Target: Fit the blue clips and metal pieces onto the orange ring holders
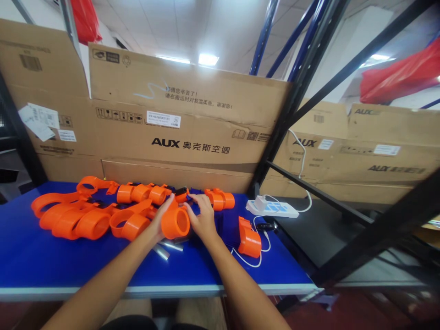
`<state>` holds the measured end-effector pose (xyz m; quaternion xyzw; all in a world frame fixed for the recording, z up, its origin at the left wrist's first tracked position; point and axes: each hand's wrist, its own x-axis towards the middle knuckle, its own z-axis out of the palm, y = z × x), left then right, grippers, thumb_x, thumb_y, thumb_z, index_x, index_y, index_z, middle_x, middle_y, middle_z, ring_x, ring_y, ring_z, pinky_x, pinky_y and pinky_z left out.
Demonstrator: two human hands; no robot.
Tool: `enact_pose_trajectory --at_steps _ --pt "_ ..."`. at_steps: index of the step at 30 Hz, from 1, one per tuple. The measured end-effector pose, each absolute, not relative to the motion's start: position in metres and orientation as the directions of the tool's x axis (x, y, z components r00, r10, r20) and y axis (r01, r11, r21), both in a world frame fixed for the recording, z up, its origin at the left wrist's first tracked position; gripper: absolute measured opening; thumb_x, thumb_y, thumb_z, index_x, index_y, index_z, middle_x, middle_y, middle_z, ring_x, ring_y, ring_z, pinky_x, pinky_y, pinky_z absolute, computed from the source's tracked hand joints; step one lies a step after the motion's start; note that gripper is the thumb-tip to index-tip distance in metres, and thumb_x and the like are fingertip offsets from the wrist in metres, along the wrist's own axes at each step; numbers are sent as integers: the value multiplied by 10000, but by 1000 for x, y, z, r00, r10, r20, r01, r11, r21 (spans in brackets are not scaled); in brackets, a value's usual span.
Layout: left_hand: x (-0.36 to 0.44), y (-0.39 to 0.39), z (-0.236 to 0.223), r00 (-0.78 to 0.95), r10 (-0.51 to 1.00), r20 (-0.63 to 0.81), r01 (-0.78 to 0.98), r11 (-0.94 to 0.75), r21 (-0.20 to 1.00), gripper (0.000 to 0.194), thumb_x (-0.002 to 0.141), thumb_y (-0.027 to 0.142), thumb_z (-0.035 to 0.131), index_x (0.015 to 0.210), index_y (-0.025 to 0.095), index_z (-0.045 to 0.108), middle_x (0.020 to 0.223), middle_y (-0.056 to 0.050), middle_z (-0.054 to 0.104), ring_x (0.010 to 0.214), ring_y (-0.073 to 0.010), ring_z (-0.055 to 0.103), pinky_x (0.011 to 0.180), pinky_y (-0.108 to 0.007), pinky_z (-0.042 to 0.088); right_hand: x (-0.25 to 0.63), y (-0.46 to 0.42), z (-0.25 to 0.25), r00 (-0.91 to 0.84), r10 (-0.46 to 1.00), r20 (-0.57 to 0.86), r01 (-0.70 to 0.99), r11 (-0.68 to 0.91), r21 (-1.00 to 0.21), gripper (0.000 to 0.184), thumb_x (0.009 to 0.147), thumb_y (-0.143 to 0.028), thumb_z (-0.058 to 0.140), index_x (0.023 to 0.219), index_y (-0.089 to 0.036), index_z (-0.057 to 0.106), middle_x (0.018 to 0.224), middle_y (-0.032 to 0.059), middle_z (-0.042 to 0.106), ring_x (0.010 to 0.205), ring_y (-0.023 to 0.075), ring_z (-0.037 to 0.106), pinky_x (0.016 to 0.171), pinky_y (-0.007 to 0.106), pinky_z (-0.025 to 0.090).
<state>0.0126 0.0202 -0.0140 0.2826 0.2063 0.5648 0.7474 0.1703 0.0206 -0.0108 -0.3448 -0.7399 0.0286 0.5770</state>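
An orange plastic ring-shaped part (175,223) with a dark piece at its top is held above the blue table, its round opening facing me. My left hand (161,221) is wrapped around its left side. From the right, my right hand (203,217) has thumb and bent fingers closed at the part's upper right; the exact contact at the fingertips is too small to tell. Close behind my hands are more orange ring parts (220,200). Several others (92,223) lie in a group left of my left hand. Below the held part lie shiny metal-looking strips (161,251).
The blue table (185,270) ends in a pale front edge. To the right are another orange part (250,240), a white power strip (273,207) with cables, and a small black object (266,227). Tall cardboard (192,167) stands behind, beside a black metal post (292,110).
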Motion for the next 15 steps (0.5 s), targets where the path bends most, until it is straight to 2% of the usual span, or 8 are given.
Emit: enact_pose_trajectory --at_steps 5,9,13,15 --pt "16 20 -15 400 916 42 -723 287 628 467 977 496 544 1200 101 654 976 -148 757 974 -286 728 859 -365 586 168 21 -9 -8 585 811 374 754 -540 324 949 -292 638 1267 -288 698 1169 105 583 1024 233 648 925 427 591" --pt "16 21 -16 402 915 31 -722 297 625 472 951 456 569 1251 102 650 1017 -167 765 983 -300 735 893 -399 577 167 25 -10 -7 644 765 220 747 -627 333 953 -313 627 1277 -292 701 1233 112 540 1029 224 658 845 388 640" --pt "11 22 -20 303 951 -65 -693 266 670 444 897 445 616 1166 97 678 890 -163 772 835 -296 754 753 -378 600 169 29 -11 43 651 758 187 740 -647 335 939 -323 649 1268 -296 705 1226 107 553 1059 226 651 870 382 636" --pt "10 21 -22 212 973 -91 -678 214 704 393 870 434 658 1096 113 675 775 -123 755 729 -270 747 651 -332 588 171 30 -11 32 649 760 190 742 -643 336 934 -326 657 1265 -301 704 1227 101 565 1057 222 655 884 381 631"
